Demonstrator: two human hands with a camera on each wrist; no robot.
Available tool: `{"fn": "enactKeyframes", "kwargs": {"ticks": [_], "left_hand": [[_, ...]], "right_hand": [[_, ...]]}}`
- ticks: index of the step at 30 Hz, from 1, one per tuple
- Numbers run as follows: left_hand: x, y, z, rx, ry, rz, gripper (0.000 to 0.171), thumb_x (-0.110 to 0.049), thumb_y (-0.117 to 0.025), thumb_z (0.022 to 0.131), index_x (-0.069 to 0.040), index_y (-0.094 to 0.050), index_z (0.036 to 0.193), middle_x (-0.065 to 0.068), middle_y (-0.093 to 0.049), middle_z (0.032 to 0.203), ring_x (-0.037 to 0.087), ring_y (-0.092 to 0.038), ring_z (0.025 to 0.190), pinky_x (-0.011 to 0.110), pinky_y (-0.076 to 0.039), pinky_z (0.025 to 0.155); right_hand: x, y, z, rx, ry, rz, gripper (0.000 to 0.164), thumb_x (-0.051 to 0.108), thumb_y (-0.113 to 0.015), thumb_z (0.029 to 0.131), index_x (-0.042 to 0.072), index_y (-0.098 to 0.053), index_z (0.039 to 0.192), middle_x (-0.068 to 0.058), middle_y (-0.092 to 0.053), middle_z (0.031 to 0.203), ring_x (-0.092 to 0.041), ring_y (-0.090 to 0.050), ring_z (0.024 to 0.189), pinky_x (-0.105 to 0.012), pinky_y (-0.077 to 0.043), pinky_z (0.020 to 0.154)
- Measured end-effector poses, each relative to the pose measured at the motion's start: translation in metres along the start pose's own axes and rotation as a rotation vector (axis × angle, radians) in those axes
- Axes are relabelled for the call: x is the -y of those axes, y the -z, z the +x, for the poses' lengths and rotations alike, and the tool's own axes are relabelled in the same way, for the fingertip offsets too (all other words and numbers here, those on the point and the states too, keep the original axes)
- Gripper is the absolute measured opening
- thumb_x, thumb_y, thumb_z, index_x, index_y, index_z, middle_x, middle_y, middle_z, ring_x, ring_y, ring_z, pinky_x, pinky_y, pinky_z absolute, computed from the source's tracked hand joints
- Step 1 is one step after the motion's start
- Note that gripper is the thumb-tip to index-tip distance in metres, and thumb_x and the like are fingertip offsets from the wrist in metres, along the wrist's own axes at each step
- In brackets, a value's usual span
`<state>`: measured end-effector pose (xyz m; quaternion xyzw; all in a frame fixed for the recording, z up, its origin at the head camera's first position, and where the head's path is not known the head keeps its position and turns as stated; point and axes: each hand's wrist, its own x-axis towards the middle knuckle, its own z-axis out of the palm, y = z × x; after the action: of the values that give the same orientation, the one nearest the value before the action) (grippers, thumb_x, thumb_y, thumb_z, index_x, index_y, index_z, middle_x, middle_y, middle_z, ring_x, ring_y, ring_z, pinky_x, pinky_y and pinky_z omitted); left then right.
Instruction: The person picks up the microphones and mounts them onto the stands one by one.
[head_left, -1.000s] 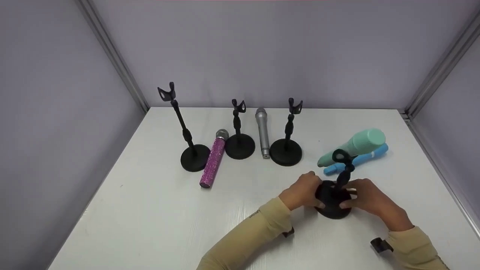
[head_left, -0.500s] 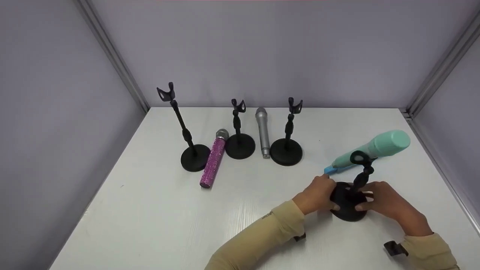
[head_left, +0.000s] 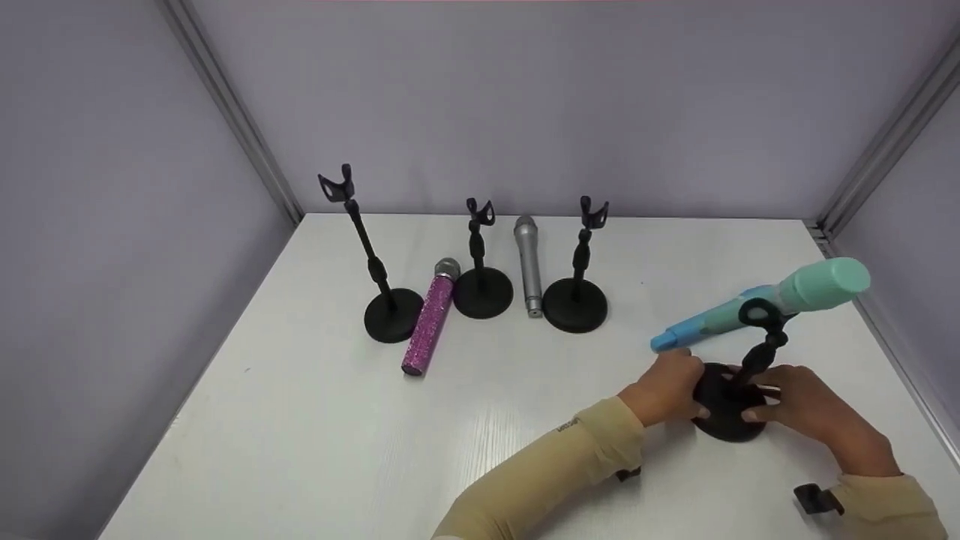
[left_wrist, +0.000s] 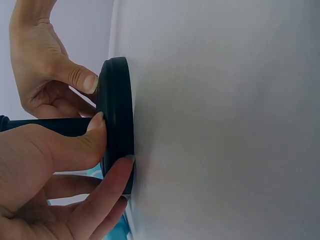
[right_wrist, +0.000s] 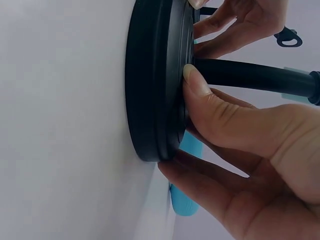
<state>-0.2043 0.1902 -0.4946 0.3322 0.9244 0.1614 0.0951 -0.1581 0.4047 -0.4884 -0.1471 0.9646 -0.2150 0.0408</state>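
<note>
- Head view, lot one: black held stand (head_left: 754, 364), at the near right of the white table (head_left: 315, 435); upright, pole leaning right. Whether its base touches the tabletop or sits just above, cannot tell.
- Left hand (head_left: 673, 386): grips the left side of the base, thumb on top, fingers at the rim.
- Right hand (head_left: 799, 399): grips the right side of the same base, thumb on top beside the pole, fingers at the edge.
- Reason for the grip, as judged: two opposed holds low on the disc should keep a top-heavy stand level.
- Mint microphone (head_left: 814, 287): far side of the held stand, head to the right; appears seated in its clip (head_left: 774, 321), the fit hidden.
- Blue microphone (head_left: 679, 334): lying on the table behind, partly covered from sight by the mint one.
- Left stand (head_left: 375, 274), middle stand (head_left: 478, 247), third stand (head_left: 581, 259): upright in a far row, probably spaced for access.
- Pink glitter microphone (head_left: 427, 322): lying between the left and middle bases, close against both.
- Silver microphone (head_left: 529, 266): lying between the middle and third bases.
- Containers: none seen; the nearest equivalents are clips, and those on the far row hold no microphone.
</note>
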Motion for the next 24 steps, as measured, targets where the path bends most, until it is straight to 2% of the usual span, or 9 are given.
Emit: {"fn": "enactKeyframes", "kwargs": {"ticks": [3, 8, 14, 21, 24], "left_hand": [[-0.003, -0.002, 0.005, -0.003, -0.008, 0.0, 0.045, -0.039, -0.088, 0.082, -0.019, -0.072, 0.119, -0.01, -0.066, 0.105, 0.001, -0.052, 0.091, 0.011, -0.046, 0.083], [-0.01, -0.003, 0.014, 0.001, -0.005, 0.0, 0.045, -0.038, -0.088, 0.082, -0.02, -0.071, 0.119, -0.011, -0.067, 0.107, 0.0, -0.052, 0.094, 0.011, -0.046, 0.087], [-0.011, -0.005, 0.023, -0.019, -0.009, 0.013, 0.041, -0.04, -0.086, 0.083, -0.02, -0.07, 0.116, -0.012, -0.066, 0.104, 0.0, -0.053, 0.092, 0.01, -0.044, 0.085], [-0.017, -0.008, 0.028, -0.022, -0.024, 0.02, 0.038, -0.04, -0.084, 0.085, -0.02, -0.073, 0.115, -0.012, -0.068, 0.103, 0.0, -0.052, 0.09, 0.009, -0.043, 0.083], [-0.02, -0.008, 0.03, -0.016, -0.022, 0.026, 0.038, -0.04, -0.083, 0.086, -0.021, -0.073, 0.118, -0.012, -0.068, 0.105, 0.0, -0.053, 0.091, 0.009, -0.044, 0.085]], "right_hand": [[-0.003, 0.002, -0.002, 0.002, -0.014, -0.011, 0.052, 0.023, -0.091, 0.074, -0.007, -0.074, 0.113, -0.025, -0.076, 0.108, -0.052, -0.067, 0.107, -0.047, -0.058, 0.086], [-0.01, 0.005, -0.004, -0.009, -0.006, -0.013, 0.05, 0.02, -0.091, 0.074, -0.007, -0.074, 0.112, -0.026, -0.076, 0.109, -0.053, -0.067, 0.107, -0.05, -0.058, 0.085], [-0.017, 0.009, -0.003, -0.013, -0.017, -0.019, 0.048, 0.019, -0.09, 0.076, -0.008, -0.073, 0.112, -0.029, -0.074, 0.111, -0.055, -0.066, 0.107, -0.05, -0.058, 0.085], [-0.023, 0.015, -0.006, 0.011, -0.048, -0.018, 0.052, 0.017, -0.089, 0.077, -0.012, -0.07, 0.116, -0.034, -0.071, 0.115, -0.058, -0.064, 0.109, -0.06, -0.055, 0.088], [-0.026, 0.016, -0.007, 0.009, -0.045, -0.026, 0.052, 0.018, -0.088, 0.078, -0.01, -0.07, 0.117, -0.033, -0.071, 0.115, -0.058, -0.064, 0.11, -0.06, -0.055, 0.089]]}}
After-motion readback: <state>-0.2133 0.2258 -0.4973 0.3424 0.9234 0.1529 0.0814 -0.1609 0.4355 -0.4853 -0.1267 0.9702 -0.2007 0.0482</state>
